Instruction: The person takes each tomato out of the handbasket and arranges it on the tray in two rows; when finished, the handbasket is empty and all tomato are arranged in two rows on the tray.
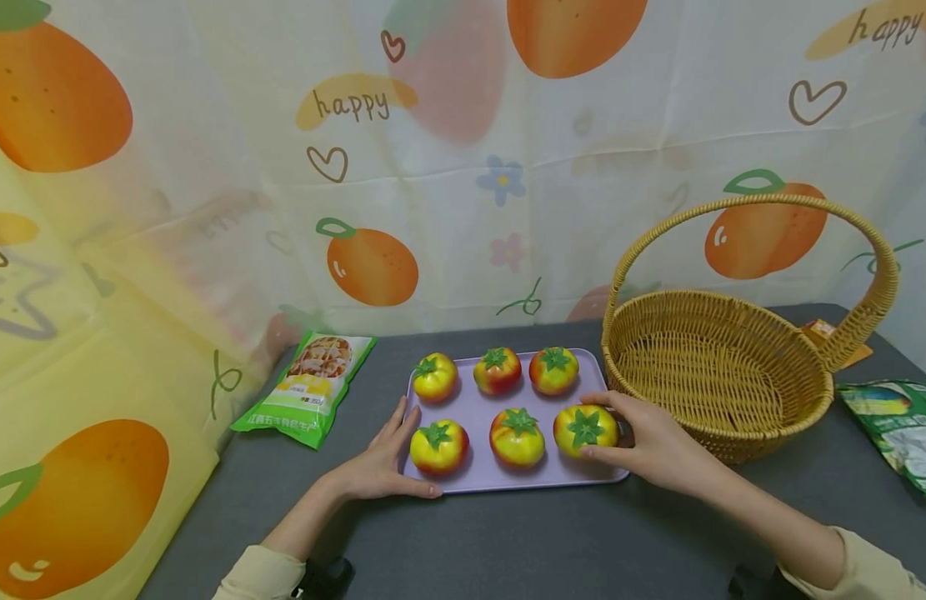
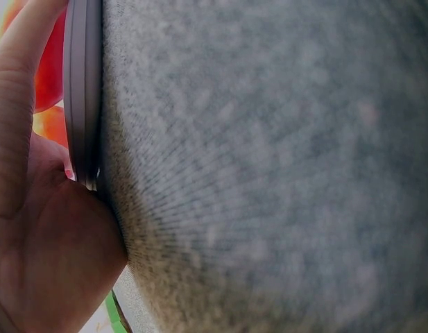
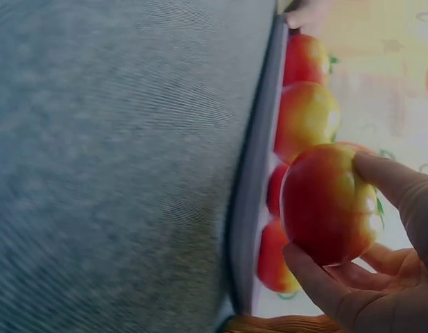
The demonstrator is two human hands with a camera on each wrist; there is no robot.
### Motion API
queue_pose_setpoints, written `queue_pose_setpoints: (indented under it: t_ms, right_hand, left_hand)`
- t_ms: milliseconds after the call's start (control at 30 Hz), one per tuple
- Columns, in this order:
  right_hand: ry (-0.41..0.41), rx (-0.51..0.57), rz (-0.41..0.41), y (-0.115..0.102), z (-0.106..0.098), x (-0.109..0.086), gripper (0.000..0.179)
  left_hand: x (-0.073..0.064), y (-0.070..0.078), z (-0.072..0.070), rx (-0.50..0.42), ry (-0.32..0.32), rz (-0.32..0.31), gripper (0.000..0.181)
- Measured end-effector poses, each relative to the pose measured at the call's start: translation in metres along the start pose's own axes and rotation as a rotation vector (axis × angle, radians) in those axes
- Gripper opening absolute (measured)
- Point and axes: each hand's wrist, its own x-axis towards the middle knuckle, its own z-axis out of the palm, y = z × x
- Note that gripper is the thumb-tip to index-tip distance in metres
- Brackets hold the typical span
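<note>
A lilac tray (image 1: 478, 479) lies on the grey table and carries several red-and-yellow tomatoes with green star-shaped tops. My right hand (image 1: 658, 437) pinches the front-right tomato (image 1: 585, 429) between thumb and fingers. In the right wrist view this tomato (image 3: 328, 205) is close over the tray, its underside showing. At the tray's front-left corner is my left hand (image 1: 380, 458), fingers stretched along the left side and thumb lying along the front rim. Beside that hand sits the front-left tomato (image 1: 440, 447). The front-middle tomato (image 1: 518, 439) rests between the two.
A wicker basket (image 1: 721, 358) with a tall handle stands right of the tray, close to my right hand. On the left lies a green snack packet (image 1: 308, 390). Another green packet (image 1: 893, 425) is at the far right. A printed cloth (image 1: 463, 208) hangs behind the table.
</note>
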Motion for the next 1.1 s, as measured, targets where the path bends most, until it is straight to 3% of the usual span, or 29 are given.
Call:
queue_pose_setpoints:
  t_ms: [367, 1100]
  right_hand:
    - [-0.063, 0.038, 0.07, 0.01, 0.008, -0.001, 0.063]
    - [-0.094, 0.112, 0.111, 0.017, 0.01, 0.002, 0.056]
  left_hand:
    - [0.0, 0.001, 0.0, 0.004, 0.001, 0.0, 0.122]
    - [0.0, 0.003, -0.001, 0.005, 0.003, 0.011, 0.12]
